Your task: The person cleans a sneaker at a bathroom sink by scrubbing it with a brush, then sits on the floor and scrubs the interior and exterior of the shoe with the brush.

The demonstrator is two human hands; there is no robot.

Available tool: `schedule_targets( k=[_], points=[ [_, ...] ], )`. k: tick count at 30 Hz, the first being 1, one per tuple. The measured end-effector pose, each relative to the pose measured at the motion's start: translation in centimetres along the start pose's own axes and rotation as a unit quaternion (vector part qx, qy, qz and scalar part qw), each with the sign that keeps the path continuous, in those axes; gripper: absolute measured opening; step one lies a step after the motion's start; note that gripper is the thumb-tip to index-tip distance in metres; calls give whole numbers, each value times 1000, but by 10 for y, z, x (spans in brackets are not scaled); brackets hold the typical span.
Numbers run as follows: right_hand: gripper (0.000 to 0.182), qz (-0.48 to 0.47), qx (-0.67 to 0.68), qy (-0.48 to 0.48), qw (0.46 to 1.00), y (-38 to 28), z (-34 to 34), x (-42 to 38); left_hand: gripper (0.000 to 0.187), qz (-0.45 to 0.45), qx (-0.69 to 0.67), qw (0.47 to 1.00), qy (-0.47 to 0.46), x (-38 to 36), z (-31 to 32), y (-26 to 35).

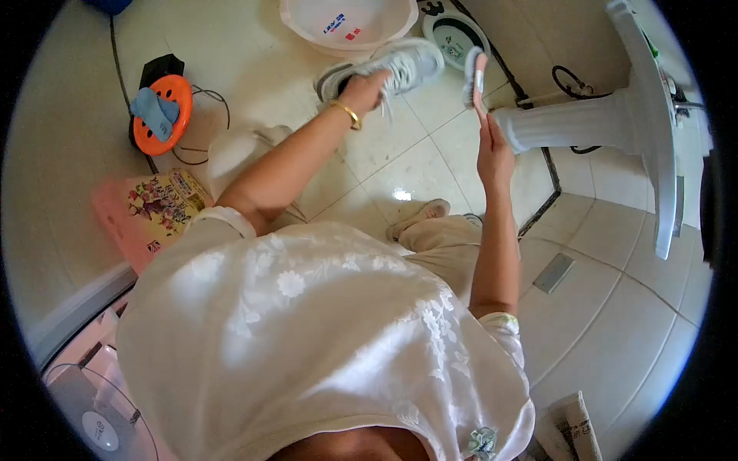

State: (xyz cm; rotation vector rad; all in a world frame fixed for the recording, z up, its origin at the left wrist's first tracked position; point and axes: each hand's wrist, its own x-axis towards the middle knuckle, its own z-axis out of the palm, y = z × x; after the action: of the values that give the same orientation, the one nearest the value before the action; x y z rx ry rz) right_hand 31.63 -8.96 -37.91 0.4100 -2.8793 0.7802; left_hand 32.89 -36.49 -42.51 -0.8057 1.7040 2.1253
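In the head view, the left hand [365,91] held a white and grey shoe [415,63] above the tiled floor [346,192], in front of the pale basin [377,34]. The fingers of this hand were closed over the shoe near its opening and the laces [400,77], and one lace end hung loose. The right hand [496,157] held a brush [478,84] by the lower end of its pink handle, with the fingers closed narrowly around it. The pale bristles faced the shoe but stood apart from it.

In my judgement, the shoe was rather light, with a soft upper and a stiffer sole, and not fragile. If it was wet, which I could not tell, it would be heavier and more slippery. The heel or the firm edge of the opening offered a safer hold than the loose laces. The brush looked light and stiff, and was best taken at the handle, away from the bristles.
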Motion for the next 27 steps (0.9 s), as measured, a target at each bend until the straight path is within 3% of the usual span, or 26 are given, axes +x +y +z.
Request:
schedule_targets(
  k=[1, 3, 4, 7, 8, 11, 14, 16, 17, 19, 21, 24, 26, 27],
  points=[
    [36, 62, 102, -23, 993, -15, -3, -13, 49, 43, -134, 989, -52, 10, 0, -8],
    [37, 166, 279, -120, 938, -65, -23, -39, 53, 137, -387, 899, -150, 24, 2, -12],
    [37, 181, 337, -161, 910, -78, -27, -53, 58, 120, -413, 889, -158, 17, 4, -8],
    [37, 151, 250, -268, 918, -94, -35, -80, 55, 22, -476, 857, -193, 3, -1, -1],
    [36, 133, 214, -285, 925, -88, -32, -87, 53, -13, -455, 851, -262, 11, -10, -4],
    [36, 91, 160, -281, 942, -80, -16, -96, 55, 73, -391, 897, -193, 26, 0, -19],
    [34, 101, 113, -304, 941, -86, -15, -91, 44, -43, -281, 954, -99, 35, -3, -34],
    [33, 87, 103, -311, 941, -85, -12, -90, 41, 18, -117, 993, -27, 56, -5, -53],
    [30, 119, 129, -300, 938, -86, -10, -91, 39, 50, -34, 998, 6, 68, -8, -61],
    [26, 182, 181, -280, 925, -81, -8, -93, 32, 18, 22, 997, 69, 51, -4, -45],
    [25, 187, 222, -164, 943, -75, 11, -93, 27, -29, 37, 995, 88, 53, -7, -39],
    [31, 161, 253, -44, 953, -93, 37, -74, 23, -65, -270, 961, 5, 54, 0, -52],
    [30, 123, 206, -42, 970, -101, 65, -52, 24, -112, -317, 941, -43, 29, 10, -34],
    [30, 32, 172, 5, 985, -100, 81, -43, 24, -135, -339, 929, -65, 16, 16, -28]
  ],
)
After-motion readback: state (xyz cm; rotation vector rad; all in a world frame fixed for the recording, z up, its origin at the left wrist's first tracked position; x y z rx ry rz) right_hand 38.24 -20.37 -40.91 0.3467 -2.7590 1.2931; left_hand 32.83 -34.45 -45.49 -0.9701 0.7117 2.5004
